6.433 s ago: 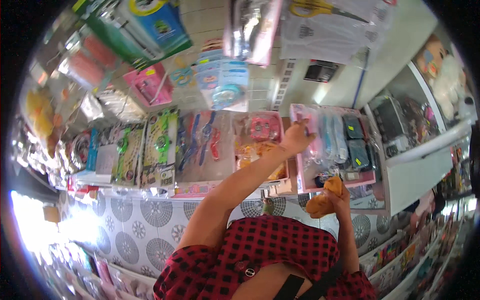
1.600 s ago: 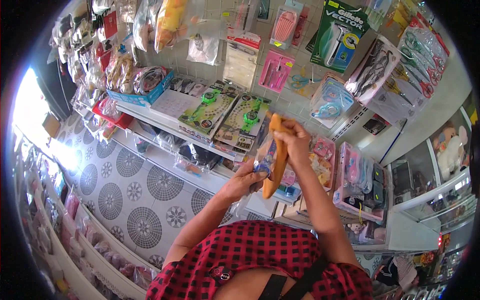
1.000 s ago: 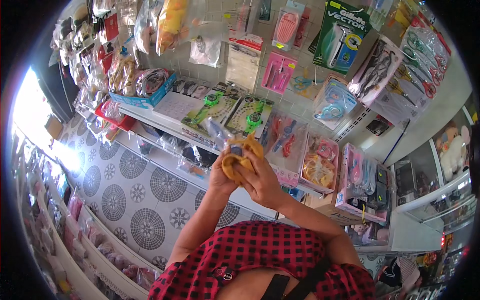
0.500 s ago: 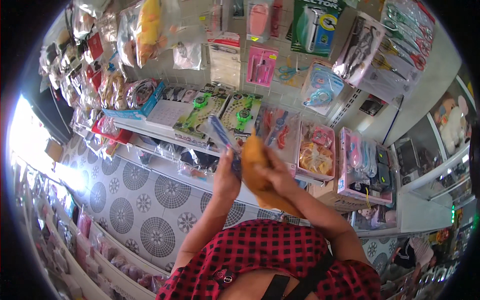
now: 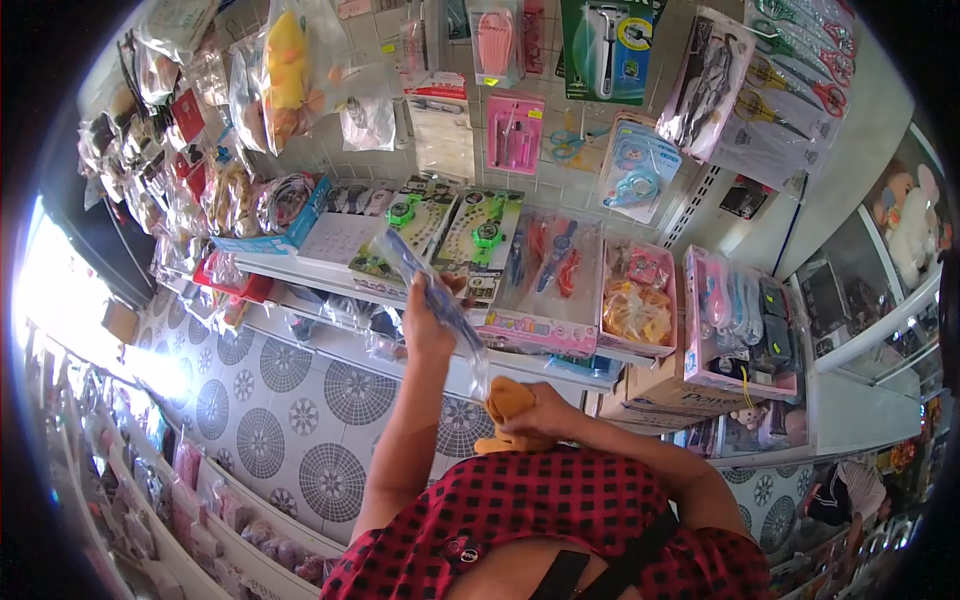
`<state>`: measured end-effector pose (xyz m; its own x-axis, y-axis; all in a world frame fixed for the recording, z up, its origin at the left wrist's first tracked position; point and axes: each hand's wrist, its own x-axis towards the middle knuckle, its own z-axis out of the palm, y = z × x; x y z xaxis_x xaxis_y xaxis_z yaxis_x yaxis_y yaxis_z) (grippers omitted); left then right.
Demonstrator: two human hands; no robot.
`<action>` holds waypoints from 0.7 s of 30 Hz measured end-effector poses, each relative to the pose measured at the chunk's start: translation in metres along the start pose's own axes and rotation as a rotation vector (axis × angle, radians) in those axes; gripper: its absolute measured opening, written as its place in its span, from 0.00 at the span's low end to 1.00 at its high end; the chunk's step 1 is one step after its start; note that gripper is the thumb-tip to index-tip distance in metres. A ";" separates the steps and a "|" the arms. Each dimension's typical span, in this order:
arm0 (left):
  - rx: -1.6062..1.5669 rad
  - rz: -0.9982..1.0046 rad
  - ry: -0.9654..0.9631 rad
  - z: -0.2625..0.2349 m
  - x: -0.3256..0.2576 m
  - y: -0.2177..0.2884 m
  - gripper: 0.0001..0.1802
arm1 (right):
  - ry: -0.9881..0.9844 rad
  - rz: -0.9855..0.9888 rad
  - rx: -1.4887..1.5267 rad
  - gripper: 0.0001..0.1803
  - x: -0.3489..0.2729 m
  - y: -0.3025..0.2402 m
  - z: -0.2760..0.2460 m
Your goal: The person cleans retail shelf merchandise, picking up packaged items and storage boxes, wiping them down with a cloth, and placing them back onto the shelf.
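Observation:
My left hand [image 5: 428,325] grips a long clear plastic sleeve with a blue strap-like item [image 5: 403,256] inside, similar to the children's watches in the box beyond it. The sleeve slants from upper left down toward my chest. In my right hand [image 5: 546,412] an orange-brown cloth [image 5: 511,398] is bunched up, close against my checked shirt. The lower end of the sleeve comes very near the cloth; whether they touch I cannot tell. Past my hands, a pink-edged box [image 5: 540,332] holds blue and red watches, beside cards [image 5: 465,245] bearing green toy watches.
A shelf [image 5: 330,275] runs across in front of me, with a blue box [image 5: 318,220] of bagged goods. Boxes of bagged hair ties [image 5: 637,315] and brushes [image 5: 735,305] stand to the right. Packs of scissors [image 5: 790,85] and a razor pack [image 5: 606,55] hang on the wall.
My right hand has drawn the cloth down and back toward my chest, away from the sleeve's middle. My left hand has shifted left, and the sleeve now shows more of its length.

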<state>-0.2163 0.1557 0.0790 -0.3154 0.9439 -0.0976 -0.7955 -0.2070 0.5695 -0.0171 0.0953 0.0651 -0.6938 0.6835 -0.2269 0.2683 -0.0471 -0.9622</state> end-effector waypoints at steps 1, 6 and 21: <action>0.002 0.002 -0.001 -0.001 0.016 0.008 0.20 | 0.000 -0.003 0.001 0.20 -0.003 0.001 -0.006; 0.650 -0.125 0.034 0.013 0.091 0.015 0.21 | 0.128 0.037 0.361 0.20 -0.024 -0.002 -0.040; 2.032 0.865 -0.117 0.062 0.100 -0.031 0.20 | 0.227 0.069 0.364 0.15 -0.051 0.015 -0.057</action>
<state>-0.1911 0.2721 0.1021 -0.1057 0.8188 0.5643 0.9594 -0.0653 0.2745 0.0610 0.1012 0.0708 -0.5073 0.8104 -0.2930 0.0277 -0.3245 -0.9455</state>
